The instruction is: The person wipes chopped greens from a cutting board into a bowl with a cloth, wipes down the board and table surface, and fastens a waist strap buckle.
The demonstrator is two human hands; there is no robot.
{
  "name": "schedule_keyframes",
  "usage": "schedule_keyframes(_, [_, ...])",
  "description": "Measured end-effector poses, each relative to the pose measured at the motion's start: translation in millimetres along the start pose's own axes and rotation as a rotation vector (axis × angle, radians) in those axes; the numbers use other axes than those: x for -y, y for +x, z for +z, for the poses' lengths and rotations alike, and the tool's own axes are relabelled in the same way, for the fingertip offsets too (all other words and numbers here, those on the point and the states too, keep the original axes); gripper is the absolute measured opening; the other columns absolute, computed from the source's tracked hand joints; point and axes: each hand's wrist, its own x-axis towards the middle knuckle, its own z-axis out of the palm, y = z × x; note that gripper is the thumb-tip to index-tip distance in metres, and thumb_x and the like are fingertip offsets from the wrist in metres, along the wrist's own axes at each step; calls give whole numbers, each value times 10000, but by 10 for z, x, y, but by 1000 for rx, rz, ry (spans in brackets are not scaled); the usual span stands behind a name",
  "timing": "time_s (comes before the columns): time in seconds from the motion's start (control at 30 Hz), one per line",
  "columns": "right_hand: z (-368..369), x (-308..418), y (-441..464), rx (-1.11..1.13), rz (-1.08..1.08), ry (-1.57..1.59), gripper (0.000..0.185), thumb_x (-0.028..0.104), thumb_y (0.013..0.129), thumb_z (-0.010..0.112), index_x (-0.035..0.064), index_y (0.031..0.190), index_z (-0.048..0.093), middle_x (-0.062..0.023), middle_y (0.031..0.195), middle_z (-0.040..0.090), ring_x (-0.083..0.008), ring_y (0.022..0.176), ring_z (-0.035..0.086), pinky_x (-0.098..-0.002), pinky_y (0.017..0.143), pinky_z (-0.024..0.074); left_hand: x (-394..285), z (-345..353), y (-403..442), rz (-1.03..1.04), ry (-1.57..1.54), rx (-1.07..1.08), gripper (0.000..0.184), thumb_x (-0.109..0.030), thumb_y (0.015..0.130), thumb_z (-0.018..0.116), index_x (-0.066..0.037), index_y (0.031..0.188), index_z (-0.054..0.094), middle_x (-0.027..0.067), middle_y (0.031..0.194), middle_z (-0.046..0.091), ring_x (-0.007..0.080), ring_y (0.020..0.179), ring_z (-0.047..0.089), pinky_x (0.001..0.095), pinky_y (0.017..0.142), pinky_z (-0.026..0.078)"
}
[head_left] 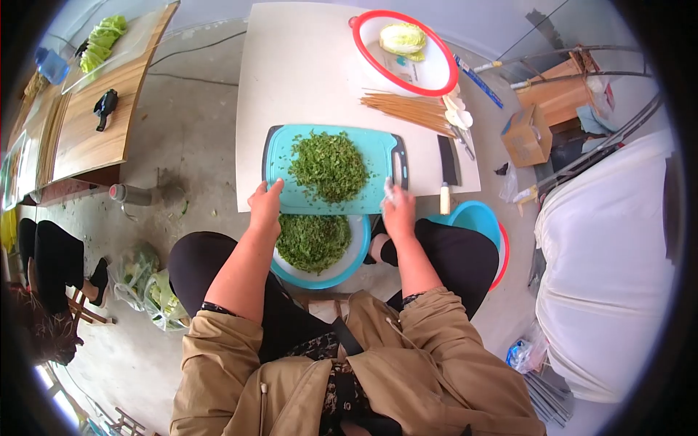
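Observation:
A teal cutting board (280, 156) with a dark rim lies at the front of the white table, bearing a heap of chopped greens (331, 167). My left hand (265, 203) grips its lower left corner. At the lower right corner is my right hand (397, 209), with something pale at its fingers that I cannot make out. Below the board's near edge, a blue-rimmed basin (360, 251) holds more chopped greens (314, 243). To the right, a cleaver (448, 161) with a pale handle lies at the table's edge.
A red-rimmed basin (449, 67) with a cabbage (403, 39) stands at the back right of the table, near brown sticks (407, 107). Another teal basin (476, 216) is by my right knee. On the left are a wooden table (94, 149) and a seated person's legs (59, 254).

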Motion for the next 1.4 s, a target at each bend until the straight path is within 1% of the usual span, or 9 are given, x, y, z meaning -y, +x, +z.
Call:
schedule_keyframes(0.17, [-3,149,-100,137,103,326,330,38,817,609,51,1143,656,-223,1109,588,-383,1032,595,-430,911,484,65,-22,74,46,121,-61,702,-373,850,674,-32,1423,457,192,1447,280,353,1300,392,450,1067,363])
schedule_keyframes(0.23, [35,92,42,-124,161,501,323,40,818,602,-1,1136,644,-223,1107,594,-372,986,612,-410,891,495,128,-22,141,64,257,-84,675,-377,839,681,-70,1408,486,188,1432,302,370,1284,395,453,1060,371])
schedule_keyframes(0.4, [-58,12,119,-66,6,57,423,51,824,637,66,1246,602,-184,1239,539,-381,1110,533,-450,977,442,-68,97,-71,134,725,-138,657,-344,793,727,-166,1389,516,183,1379,354,412,1217,407,457,1039,396])
schedule_keyframes(0.57, [-52,154,185,42,-13,-133,453,42,807,665,129,1249,617,-151,1274,527,-401,1126,512,-473,982,436,-130,39,-157,436,1239,-36,946,-219,669,842,-51,1455,343,200,1319,384,416,1167,423,456,999,438])
schedule_keyframes(0.73, [-49,141,482,41,-15,-138,411,11,801,642,105,1201,645,-155,1247,541,-385,1109,533,-448,964,461,-227,71,-265,440,1352,18,1028,-217,628,883,-1,1453,308,187,1361,372,385,1193,437,412,989,467])
schedule_keyframes(0.83, [29,-104,834,17,-73,179,349,-2,775,618,66,1113,670,-141,1267,562,-366,1093,559,-437,961,462,-255,107,-268,468,1397,24,1034,-233,633,886,2,1455,304,173,1431,340,360,1216,443,387,1002,470])
schedule_keyframes(1.13, [64,200,821,18,-301,-21,292,-32,790,579,57,1051,675,-114,1135,629,-332,1011,604,-436,912,487,-250,122,-204,438,1481,52,1051,-271,628,882,39,1449,302,163,1492,307,358,1259,431,391,1022,460])
schedule_keyframes(1.2, [63,181,832,126,147,504,269,-53,802,518,24,1011,669,-142,1050,645,-301,947,646,-401,841,525,-240,124,-210,442,1484,52,1050,-267,629,882,43,1447,301,160,1492,309,357,1257,433,390,1015,467])
schedule_keyframes(1.4, [206,-15,1209,-5,164,660,330,36,912,503,19,1233,577,-146,1189,595,-256,1036,627,-346,901,504,-236,129,-197,445,1512,50,1035,-260,635,881,51,1440,311,162,1487,317,354,1233,451,385,989,488])
